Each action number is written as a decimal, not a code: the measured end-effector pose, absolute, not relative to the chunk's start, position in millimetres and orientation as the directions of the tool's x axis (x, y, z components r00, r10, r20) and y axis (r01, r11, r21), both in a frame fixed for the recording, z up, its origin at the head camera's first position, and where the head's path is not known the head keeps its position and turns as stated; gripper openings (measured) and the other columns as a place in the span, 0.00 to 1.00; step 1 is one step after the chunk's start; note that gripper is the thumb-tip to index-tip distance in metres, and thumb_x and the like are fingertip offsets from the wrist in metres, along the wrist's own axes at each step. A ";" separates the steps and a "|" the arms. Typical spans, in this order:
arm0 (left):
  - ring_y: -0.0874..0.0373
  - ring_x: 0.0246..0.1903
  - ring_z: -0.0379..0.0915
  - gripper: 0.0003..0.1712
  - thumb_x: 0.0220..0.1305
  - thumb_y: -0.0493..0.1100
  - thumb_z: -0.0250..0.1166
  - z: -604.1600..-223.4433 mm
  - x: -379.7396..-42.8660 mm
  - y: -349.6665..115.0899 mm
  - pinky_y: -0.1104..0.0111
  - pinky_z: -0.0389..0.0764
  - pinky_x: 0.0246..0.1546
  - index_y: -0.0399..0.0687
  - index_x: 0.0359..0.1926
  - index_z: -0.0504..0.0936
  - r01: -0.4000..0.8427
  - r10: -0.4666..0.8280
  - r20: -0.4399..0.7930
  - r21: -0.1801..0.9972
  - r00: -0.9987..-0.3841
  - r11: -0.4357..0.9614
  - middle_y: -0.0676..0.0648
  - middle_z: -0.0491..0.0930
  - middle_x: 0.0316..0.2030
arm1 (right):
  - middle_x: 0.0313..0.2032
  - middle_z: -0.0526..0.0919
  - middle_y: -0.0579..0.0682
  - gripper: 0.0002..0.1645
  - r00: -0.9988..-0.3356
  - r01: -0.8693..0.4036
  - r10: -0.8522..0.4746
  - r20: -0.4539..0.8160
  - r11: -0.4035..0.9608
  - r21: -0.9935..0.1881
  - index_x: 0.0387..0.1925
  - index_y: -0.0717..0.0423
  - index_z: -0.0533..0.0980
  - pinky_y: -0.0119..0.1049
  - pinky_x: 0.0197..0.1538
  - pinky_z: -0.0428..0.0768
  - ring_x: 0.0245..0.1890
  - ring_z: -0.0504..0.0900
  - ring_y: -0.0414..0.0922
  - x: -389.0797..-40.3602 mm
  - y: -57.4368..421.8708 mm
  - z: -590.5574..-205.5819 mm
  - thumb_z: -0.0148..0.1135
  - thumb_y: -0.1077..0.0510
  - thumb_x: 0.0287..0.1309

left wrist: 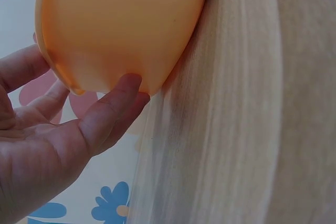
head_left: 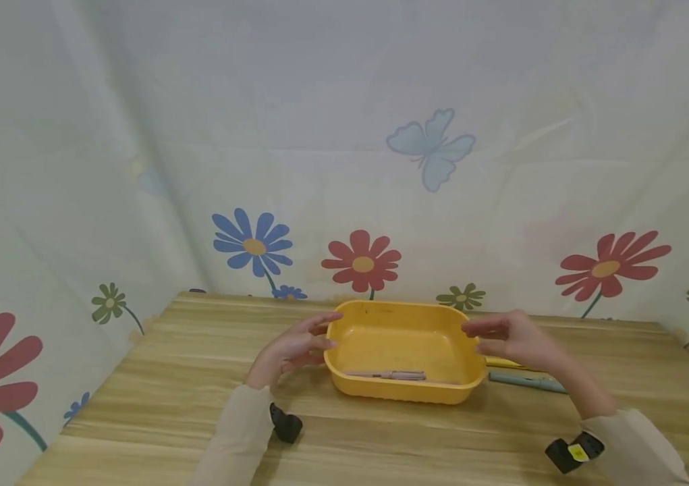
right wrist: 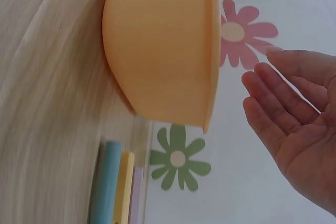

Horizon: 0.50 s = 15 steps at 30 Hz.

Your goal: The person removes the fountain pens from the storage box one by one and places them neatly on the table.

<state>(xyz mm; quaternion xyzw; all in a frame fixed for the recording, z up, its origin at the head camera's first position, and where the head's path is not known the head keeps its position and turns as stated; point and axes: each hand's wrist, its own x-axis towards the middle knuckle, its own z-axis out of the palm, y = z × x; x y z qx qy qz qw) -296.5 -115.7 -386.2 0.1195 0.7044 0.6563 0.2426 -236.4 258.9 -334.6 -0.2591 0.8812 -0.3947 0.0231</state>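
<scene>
A yellow plastic basin (head_left: 405, 390) stands on the wooden table, with a pale pink pen (head_left: 401, 375) lying inside near its front wall. At the basin's left end is my left hand (head_left: 295, 347). In the left wrist view, its loosely bent fingers (left wrist: 118, 95) touch the outer wall and rim. My right hand (head_left: 517, 341) hovers by the right end. The right wrist view shows a gap between its relaxed fingers (right wrist: 262, 114) and the basin (right wrist: 163, 51); nothing is in that hand.
Right of the basin, a teal pen (head_left: 526, 381) and a yellow pen (head_left: 502, 362) lie on the table (head_left: 380, 445). A lilac pen (right wrist: 136, 192) lies beside them in the right wrist view. Behind the table hangs a flower-printed cloth (head_left: 320, 169).
</scene>
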 end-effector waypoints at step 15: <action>0.44 0.54 0.66 0.34 0.57 0.30 0.57 -388.2 -298.6 -113.2 0.53 0.73 0.51 0.47 0.65 0.62 -0.198 0.438 -0.220 0.975 -0.872 0.096 0.36 0.56 0.65 | 0.45 0.79 0.64 0.20 -0.784 -0.516 -0.594 0.179 0.465 -0.719 0.47 0.71 0.75 0.42 0.46 0.78 0.45 0.79 0.55 -251.3 212.4 -358.4 0.63 0.66 0.51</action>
